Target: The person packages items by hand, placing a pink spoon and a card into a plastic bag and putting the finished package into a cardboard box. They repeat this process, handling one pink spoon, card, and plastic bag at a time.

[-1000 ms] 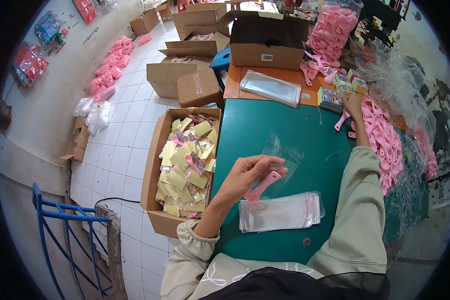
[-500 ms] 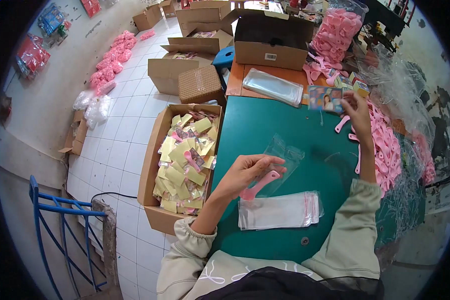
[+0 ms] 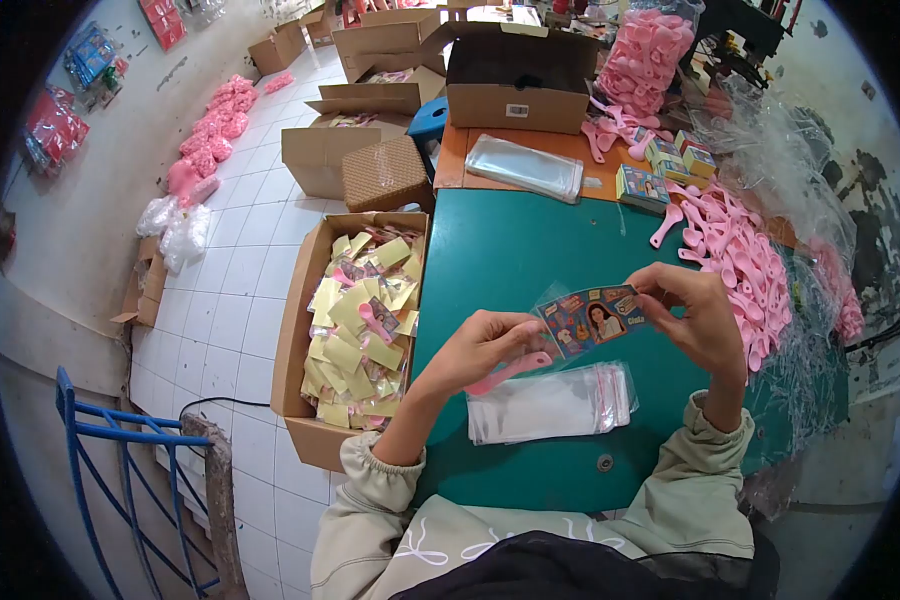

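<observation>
Over the green table, my left hand (image 3: 495, 348) pinches a clear plastic bag (image 3: 552, 298) together with a pink spoon (image 3: 510, 372). The spoon slants down to the left under my fingers. My right hand (image 3: 692, 312) grips the right end of a printed picture card (image 3: 595, 318), whose left end is at the bag's mouth; how far it is inside I cannot tell. Below my hands lies a stack of clear bags (image 3: 550, 403). A pile of pink spoons (image 3: 735, 255) is beyond my right hand, and small stacks of cards (image 3: 642, 188) stand at the table's far edge.
At the left, an open carton (image 3: 305, 330) holds many packed bags with yellow cards. More clear bags (image 3: 525, 168) and a dark-lined open box (image 3: 517, 100) sit at the far end. A large bag of pink spoons (image 3: 647, 60) stands behind. A blue metal rail (image 3: 135, 430) is at lower left.
My right hand has come back from the card stacks toward my left hand, bringing the card to the bag. The spoon in my left hand now lies flatter. The view has shifted slightly.
</observation>
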Tool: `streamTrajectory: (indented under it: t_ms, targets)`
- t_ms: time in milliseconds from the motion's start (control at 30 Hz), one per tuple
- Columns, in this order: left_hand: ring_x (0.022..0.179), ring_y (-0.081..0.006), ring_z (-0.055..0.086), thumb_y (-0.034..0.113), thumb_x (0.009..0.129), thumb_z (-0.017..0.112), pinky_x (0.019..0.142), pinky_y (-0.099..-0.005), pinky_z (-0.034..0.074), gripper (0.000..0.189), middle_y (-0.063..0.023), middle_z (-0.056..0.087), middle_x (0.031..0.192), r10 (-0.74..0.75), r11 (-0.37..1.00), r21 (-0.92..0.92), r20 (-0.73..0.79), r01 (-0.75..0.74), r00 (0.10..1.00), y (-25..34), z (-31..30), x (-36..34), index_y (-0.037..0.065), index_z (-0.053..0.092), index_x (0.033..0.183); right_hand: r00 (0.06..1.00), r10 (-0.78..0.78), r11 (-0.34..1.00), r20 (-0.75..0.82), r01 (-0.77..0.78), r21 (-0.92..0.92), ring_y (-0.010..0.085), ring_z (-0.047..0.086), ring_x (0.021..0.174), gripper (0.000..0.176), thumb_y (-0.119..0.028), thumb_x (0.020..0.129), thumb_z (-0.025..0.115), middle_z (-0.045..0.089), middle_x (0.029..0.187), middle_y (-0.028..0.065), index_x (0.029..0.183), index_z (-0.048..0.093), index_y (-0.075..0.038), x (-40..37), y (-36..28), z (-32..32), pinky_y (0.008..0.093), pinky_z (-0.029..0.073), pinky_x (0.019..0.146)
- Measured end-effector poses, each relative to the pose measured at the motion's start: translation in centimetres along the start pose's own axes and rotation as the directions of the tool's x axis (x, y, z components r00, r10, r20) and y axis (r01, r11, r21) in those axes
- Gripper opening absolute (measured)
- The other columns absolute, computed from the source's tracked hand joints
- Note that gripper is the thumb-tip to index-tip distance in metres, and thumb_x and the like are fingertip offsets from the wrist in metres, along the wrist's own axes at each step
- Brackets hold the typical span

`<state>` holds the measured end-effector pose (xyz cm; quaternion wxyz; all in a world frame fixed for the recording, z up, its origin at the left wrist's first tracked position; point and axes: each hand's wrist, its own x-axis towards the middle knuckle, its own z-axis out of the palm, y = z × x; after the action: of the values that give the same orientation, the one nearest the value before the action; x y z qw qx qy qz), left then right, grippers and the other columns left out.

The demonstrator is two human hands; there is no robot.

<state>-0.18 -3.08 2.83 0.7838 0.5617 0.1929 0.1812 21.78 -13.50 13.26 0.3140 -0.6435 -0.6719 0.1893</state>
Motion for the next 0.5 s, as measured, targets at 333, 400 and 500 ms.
streamTrajectory:
  t_ms: [333,400,500]
  targets:
    - [0.064,-0.0052,0.047,0.025,0.094,0.051,0.058,-0.0219,0.043,0.034,-0.0022,0.062,0.076,0.042,0.982,0.186,0.024,-0.045,0.999,-0.2,0.0,0.1,-0.007,0.063,0.101,0.999,-0.053,0.998,0.010,0.053,0.021,0.0162,0.061,0.063,0.015,0.001,0.079,0.062,0.062,0.077,0.0111,0.094,0.060,0.000,-0.6,0.5,0.3,0.0282,0.049,0.058]
    - [0.063,-0.0054,0.047,0.025,0.094,0.052,0.057,-0.0225,0.042,0.033,-0.0032,0.062,0.075,0.037,0.979,0.198,0.034,-0.043,0.999,-0.1,0.6,0.0,-0.005,0.063,0.103,0.997,-0.044,0.998,0.068,0.041,0.051,0.0162,0.060,0.062,0.014,-0.001,0.079,0.063,0.062,0.076,0.0113,0.092,0.058,0.000,-0.4,0.5,1.0,0.0285,0.049,0.058]
    - [0.066,-0.0054,0.051,0.024,0.093,0.053,0.060,-0.0257,0.044,0.032,-0.0082,0.065,0.076,0.062,0.891,0.440,0.121,-0.110,0.991,-0.3,0.3,0.5,-0.001,0.061,0.111,0.971,-0.048,0.994,0.236,0.022,0.112,0.0178,0.059,0.059,0.014,-0.005,0.077,0.066,0.061,0.073,0.0117,0.087,0.056,0.000,0.1,0.5,2.3,0.0287,0.048,0.056]
